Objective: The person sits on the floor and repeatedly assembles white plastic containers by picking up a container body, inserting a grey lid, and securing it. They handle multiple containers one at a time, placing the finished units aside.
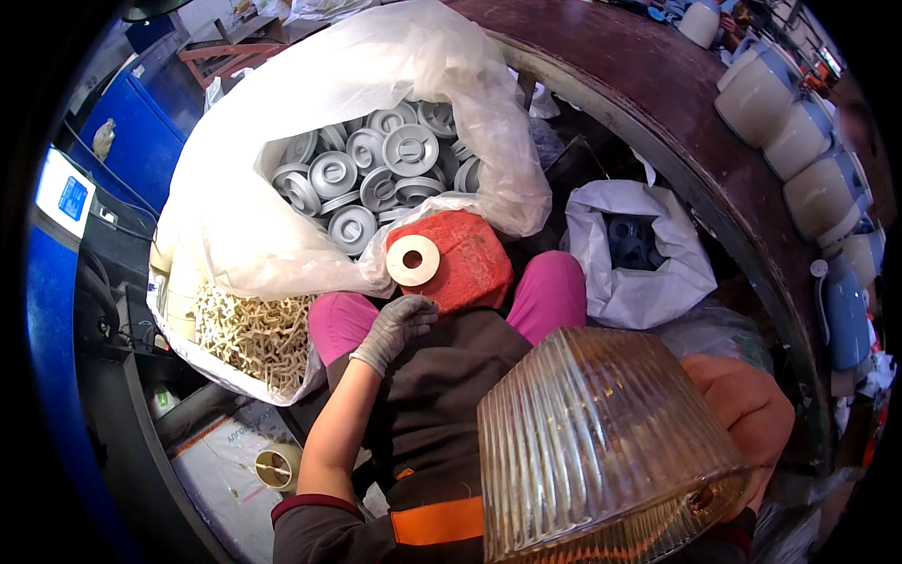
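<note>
A large ribbed, see-through amber plastic container [601, 432] is held up close in front of me at the lower right. My bent right arm [747, 404] reaches behind it; the container hides the fingers. My left hand [395, 331], in a pale grey glove, rests over my lap with its fingers curled; whether anything is inside them does not show. Just above those fingertips, a cream round piece with a central hole [412, 260] sits against a worn red block [470, 263] between my knees.
A big white plastic bag [357, 56] holds many grey round lids [411, 150]. Beside it a sack contains small cream branched pieces [258, 329]. On my right are a white bag [639, 296] with dark parts and a curved dark-red table [648, 85] bearing pale jugs [827, 193].
</note>
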Motion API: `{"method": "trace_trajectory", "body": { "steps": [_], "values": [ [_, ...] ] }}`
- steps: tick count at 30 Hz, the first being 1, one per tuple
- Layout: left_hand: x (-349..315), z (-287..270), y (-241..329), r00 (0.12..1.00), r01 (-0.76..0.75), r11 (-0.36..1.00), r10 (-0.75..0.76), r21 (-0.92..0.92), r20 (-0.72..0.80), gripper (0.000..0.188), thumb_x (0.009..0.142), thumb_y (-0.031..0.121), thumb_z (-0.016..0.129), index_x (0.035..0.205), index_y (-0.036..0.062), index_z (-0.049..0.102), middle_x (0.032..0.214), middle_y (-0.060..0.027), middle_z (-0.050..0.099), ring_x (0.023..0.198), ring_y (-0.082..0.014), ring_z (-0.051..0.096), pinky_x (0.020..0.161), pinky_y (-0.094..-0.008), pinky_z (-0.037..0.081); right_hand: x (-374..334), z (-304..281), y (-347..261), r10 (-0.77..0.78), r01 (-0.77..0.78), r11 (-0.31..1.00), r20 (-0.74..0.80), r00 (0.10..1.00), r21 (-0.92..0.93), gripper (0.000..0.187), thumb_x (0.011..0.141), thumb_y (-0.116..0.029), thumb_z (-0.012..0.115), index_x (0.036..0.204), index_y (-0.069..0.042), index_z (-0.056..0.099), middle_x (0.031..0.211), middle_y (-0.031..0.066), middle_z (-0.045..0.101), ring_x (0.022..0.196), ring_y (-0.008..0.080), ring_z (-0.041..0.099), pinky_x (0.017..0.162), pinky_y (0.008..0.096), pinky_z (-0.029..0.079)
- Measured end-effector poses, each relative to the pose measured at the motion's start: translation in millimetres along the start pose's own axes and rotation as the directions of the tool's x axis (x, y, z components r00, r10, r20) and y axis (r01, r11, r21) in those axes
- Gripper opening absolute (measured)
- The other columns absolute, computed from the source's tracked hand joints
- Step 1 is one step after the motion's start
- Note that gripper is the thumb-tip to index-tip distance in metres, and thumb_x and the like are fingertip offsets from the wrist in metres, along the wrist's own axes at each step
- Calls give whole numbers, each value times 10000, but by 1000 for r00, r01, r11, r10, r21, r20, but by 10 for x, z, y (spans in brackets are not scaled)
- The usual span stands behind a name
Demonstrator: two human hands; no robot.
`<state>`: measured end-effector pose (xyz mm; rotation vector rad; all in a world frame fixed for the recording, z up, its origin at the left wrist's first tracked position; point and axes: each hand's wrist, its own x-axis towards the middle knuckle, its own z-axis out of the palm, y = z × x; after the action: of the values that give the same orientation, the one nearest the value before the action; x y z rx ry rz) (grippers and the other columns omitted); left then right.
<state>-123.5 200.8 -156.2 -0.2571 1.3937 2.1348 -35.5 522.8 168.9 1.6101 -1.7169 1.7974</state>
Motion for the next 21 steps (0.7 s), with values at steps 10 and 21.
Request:
{"method": "trace_trajectory", "body": {
  "steps": [10,21],
  "values": [
    [18,-56,-39,1000,-18,1000,18,-6,5,288,875,306,577,1062,89,608,1054,-59,648,945,-188,616,800,-328,470,73,249,-316,295,-319,947,-297,908,-35,301,748,-282,703,621,-37,581,675,89,575,557,228,512,522,364,389],
    [-115,63,107,998,29,1000,-29,11,-52,281,872,295,583,1059,87,610,1045,-61,652,938,-191,619,795,-333,475,68,-15,-242,220,-220,976,19,975,2,267,704,-302,770,690,-68,643,729,82,603,588,214,552,527,347,400]
  ]
}}
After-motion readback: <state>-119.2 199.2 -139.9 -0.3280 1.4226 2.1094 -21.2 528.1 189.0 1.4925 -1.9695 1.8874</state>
